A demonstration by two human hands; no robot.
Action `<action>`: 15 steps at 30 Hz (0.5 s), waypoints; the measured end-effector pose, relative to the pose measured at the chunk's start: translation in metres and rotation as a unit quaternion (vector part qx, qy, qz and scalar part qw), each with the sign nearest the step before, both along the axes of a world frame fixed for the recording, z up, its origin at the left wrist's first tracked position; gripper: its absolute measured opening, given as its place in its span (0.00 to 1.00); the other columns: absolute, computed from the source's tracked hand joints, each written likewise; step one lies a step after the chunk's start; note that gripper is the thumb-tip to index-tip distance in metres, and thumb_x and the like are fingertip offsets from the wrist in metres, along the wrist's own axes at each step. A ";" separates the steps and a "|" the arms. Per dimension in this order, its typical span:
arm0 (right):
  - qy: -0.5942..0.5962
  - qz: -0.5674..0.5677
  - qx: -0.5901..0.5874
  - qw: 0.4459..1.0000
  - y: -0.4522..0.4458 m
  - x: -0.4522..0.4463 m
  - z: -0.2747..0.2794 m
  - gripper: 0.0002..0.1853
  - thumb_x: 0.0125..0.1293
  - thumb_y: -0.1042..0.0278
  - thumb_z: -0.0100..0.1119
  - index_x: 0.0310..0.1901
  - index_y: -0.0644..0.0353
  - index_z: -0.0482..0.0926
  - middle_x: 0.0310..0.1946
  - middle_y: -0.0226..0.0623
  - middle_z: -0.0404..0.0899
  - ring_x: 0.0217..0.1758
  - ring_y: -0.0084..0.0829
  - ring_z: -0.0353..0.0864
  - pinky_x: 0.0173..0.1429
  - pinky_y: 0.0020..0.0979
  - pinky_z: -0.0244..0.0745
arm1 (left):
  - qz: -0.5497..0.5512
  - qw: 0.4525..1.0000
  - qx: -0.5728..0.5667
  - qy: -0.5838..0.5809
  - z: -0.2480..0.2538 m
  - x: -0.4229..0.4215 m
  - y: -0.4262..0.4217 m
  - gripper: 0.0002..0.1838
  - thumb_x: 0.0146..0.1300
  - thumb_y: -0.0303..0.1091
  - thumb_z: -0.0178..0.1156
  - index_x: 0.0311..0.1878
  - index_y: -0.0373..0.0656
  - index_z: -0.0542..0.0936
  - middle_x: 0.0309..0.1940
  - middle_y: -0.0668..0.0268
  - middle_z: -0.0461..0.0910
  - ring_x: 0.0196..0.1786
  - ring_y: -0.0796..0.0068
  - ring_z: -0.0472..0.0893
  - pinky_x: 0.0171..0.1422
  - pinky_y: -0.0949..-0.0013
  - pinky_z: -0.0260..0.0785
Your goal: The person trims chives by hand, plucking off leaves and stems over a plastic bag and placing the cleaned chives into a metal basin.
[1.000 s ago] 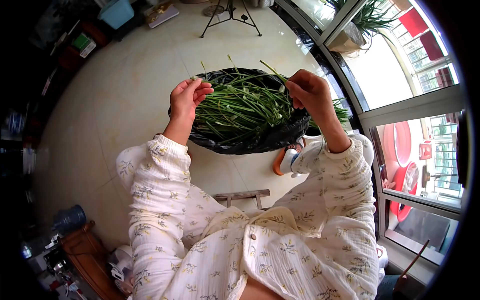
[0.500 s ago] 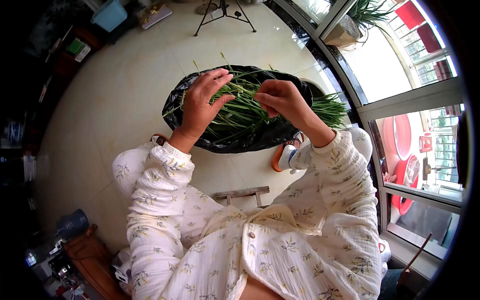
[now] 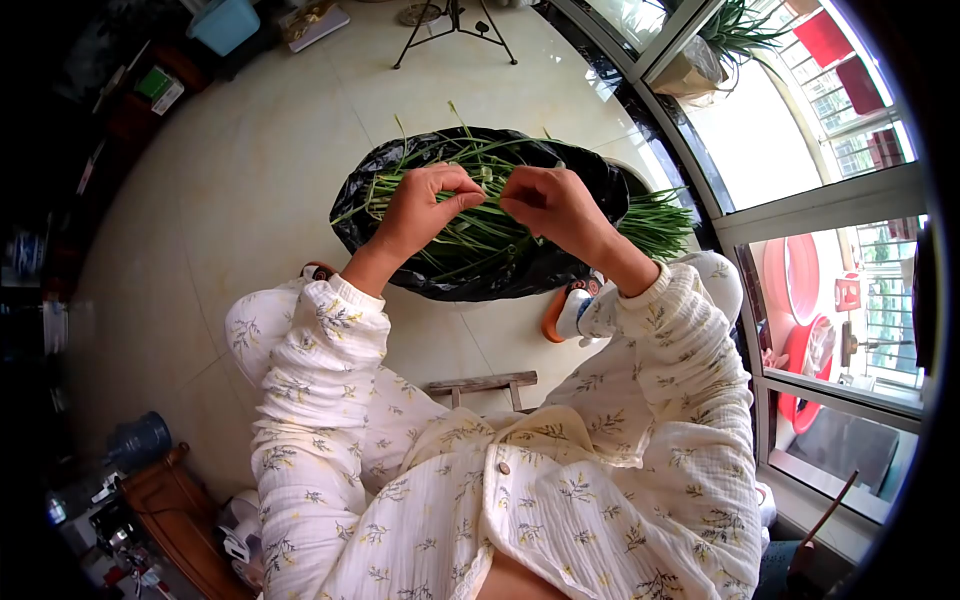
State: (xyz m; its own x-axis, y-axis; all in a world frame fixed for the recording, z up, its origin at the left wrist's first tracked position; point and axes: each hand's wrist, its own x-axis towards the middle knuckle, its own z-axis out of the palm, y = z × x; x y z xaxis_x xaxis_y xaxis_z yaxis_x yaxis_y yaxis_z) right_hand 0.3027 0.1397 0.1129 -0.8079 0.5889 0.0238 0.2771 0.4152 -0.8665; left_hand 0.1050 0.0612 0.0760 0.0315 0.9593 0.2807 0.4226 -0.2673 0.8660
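My left hand (image 3: pixel 428 208) is closed in a pinch, its thumb and fingertips nearly together above the greens. Facing it, a short gap away, my right hand (image 3: pixel 562 208) is curled closed with thumb against fingers. Anything thin between the fingertips of either hand cannot be made out. Under both hands lies a heap of long green stalks like garlic chives (image 3: pixel 470 240), in an open black plastic bag (image 3: pixel 365 165). More of these stalks, in a green bundle (image 3: pixel 660 220), stick out to the right of the bag.
A low wooden stool (image 3: pixel 485 382) stands between the legs. An orange-soled shoe (image 3: pixel 556 315) is close to the bag. The black tripod-like stand (image 3: pixel 455 35) is ahead on the tiled floor, and glass doors (image 3: pixel 745 215) run along the right.
My left hand has come down and its spread fingers have closed to a pinch. My right hand, still closed, has shifted slightly left and turned. The bag stays in place.
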 end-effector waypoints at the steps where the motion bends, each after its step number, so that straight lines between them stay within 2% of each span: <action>1: 0.010 0.009 0.044 0.999 0.000 0.000 -0.001 0.05 0.61 0.73 0.59 0.32 0.64 0.74 0.18 0.30 0.71 0.18 0.20 0.69 0.23 0.24 0.64 | -0.007 0.999 -0.048 -0.024 -0.001 -0.002 0.000 0.05 0.58 0.29 0.64 0.33 0.37 0.82 0.28 0.68 0.80 0.34 0.78 0.78 0.42 0.74 0.70; 5: 0.070 0.061 0.232 0.968 0.002 -0.002 -0.007 0.04 0.58 0.75 0.59 0.32 0.62 0.74 0.22 0.36 0.72 0.21 0.33 0.73 0.25 0.29 0.67 | -0.027 0.976 -0.170 -0.137 -0.009 -0.006 0.001 0.08 0.63 0.32 0.61 0.35 0.37 0.81 0.30 0.71 0.80 0.35 0.84 0.77 0.43 0.77 0.70; 8: 0.045 0.074 0.271 0.959 -0.002 -0.003 -0.005 0.05 0.58 0.73 0.58 0.32 0.61 0.72 0.26 0.39 0.73 0.28 0.43 0.75 0.29 0.37 0.70 | -0.033 0.960 -0.175 -0.216 -0.018 -0.004 0.001 0.07 0.65 0.33 0.59 0.36 0.38 0.78 0.30 0.71 0.79 0.35 0.84 0.77 0.44 0.79 0.69; 11: 0.012 0.071 0.305 0.950 -0.002 -0.003 -0.006 0.05 0.58 0.73 0.58 0.33 0.61 0.72 0.27 0.39 0.72 0.28 0.43 0.75 0.29 0.38 0.70 | 0.015 0.965 -0.150 -0.213 -0.027 -0.009 0.005 0.07 0.67 0.31 0.57 0.36 0.38 0.76 0.30 0.71 0.79 0.35 0.83 0.77 0.44 0.79 0.69; 15: 0.019 0.055 0.319 0.946 0.005 0.001 -0.010 0.05 0.58 0.75 0.59 0.33 0.61 0.72 0.28 0.37 0.73 0.26 0.41 0.75 0.27 0.35 0.69 | 0.070 0.972 -0.133 -0.180 -0.038 -0.021 0.009 0.07 0.68 0.30 0.55 0.34 0.39 0.75 0.29 0.71 0.79 0.33 0.83 0.76 0.42 0.78 0.69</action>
State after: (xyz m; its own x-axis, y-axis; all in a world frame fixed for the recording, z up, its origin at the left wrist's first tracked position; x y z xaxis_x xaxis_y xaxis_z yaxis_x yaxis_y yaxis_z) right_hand 0.3037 0.1444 0.1025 -0.8549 0.3567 0.3768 0.1746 0.8817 -0.4383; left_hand 0.0837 0.0706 0.0376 -0.1584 0.9873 -0.0099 0.0959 0.0254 0.9951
